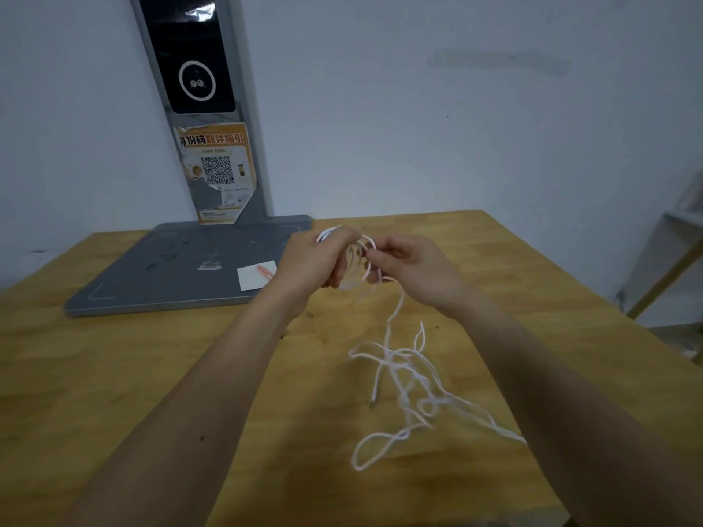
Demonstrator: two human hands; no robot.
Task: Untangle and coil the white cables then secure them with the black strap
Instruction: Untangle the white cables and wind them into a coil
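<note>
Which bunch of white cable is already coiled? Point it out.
The coil held up between the left hand and right hand: neat round loops. The tangle lies loose and knotted on the table.

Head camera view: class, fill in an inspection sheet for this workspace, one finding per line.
Surface: wooden table, bare wood near the person.
Job's things: small white coil held up between both hands; black strap not seen.
Clutter: white card with a pink item on the grey base plate.
Hands: left hand grips the coil; right hand pinches its strand.
Cables: loose white tangle on the table, one strand rising to the coil.
Surroundings: grey stand with QR sticker, pale wall.
</note>
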